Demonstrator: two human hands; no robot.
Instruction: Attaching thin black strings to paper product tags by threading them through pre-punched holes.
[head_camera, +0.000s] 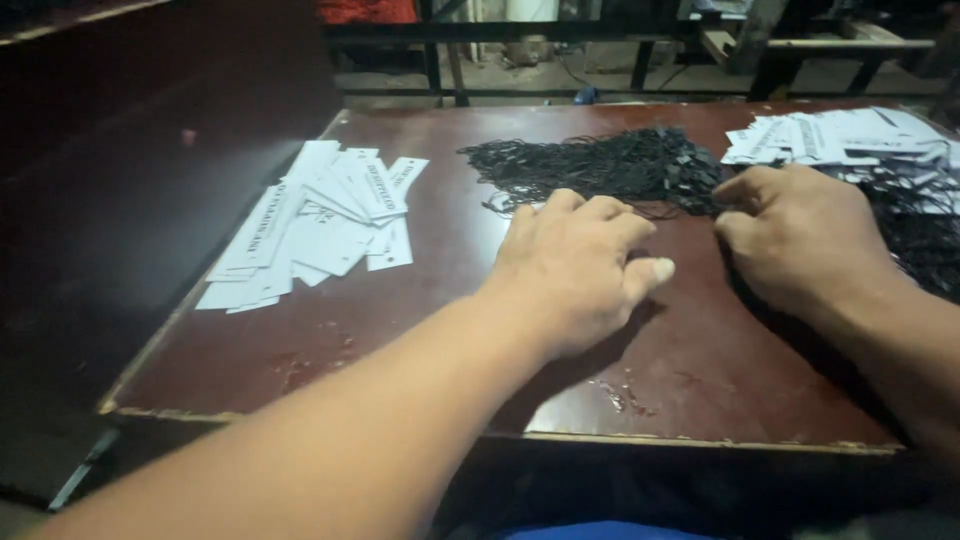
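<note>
Mid-frame, the left hand (580, 265) lies curled, palm down, on the bench (330, 340); its grip can't be told. The right hand (800, 235) pinches at black strings (610, 165); white tags (320, 220) wait left.

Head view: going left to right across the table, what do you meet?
Pile of white paper tags → left hand → right hand. The black string heap and the far white tag stack overlap these, so I leave them unordered.
</note>
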